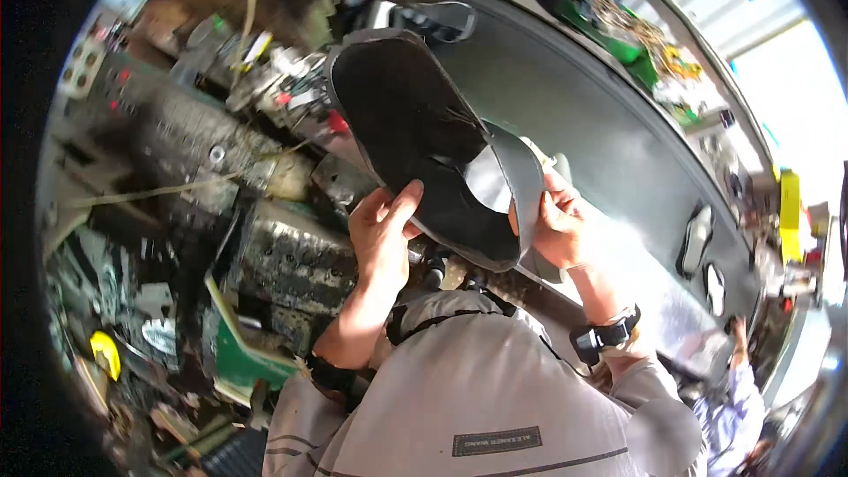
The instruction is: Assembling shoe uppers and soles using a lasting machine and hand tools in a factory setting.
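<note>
Both my hands hold up a large black shoe upper [402, 106], a limp, layered piece with a rounded far end. At its near left edge my left hand [386, 223] grips it, thumb on top and fingers underneath. My right hand [561, 221] pinches the right side, where a band of the upper curves around an opening. Light shines off the smooth surface beside that opening. The underside of the piece and most of my fingertips are hidden.
A long dark conveyor belt [574, 115] runs behind the upper, with shoes [697, 241] on its right part. A worn metal machine [190, 137] stands at left. A green bin [623, 44] holds tangled cords beyond the belt. Another person [738, 402] is at lower right.
</note>
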Demonstrator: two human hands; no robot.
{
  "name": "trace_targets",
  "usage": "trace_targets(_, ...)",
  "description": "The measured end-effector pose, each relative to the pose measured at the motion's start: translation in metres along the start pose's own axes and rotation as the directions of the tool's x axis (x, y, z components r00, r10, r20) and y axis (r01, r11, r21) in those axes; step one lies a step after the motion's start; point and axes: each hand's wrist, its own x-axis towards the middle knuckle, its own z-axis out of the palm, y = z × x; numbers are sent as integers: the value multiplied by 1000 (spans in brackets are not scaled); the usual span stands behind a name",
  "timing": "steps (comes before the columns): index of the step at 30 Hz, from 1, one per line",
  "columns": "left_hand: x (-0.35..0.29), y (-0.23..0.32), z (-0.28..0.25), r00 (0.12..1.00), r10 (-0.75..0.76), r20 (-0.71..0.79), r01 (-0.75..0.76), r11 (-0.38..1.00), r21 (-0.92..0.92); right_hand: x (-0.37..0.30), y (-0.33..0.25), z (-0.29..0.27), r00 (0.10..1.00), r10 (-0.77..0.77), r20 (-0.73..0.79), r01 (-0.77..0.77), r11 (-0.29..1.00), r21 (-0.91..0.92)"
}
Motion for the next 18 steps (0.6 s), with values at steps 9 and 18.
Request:
trace_targets(9,11,-67,43,799,-469,375,417,883,215,-83,-59,-49,904,-166,-394,132,985,-113)
trace_targets(18,86,-151,72,287,-642,711,828,540,154,-169,-82,-61,691,-427,-583,-41,782,-622)
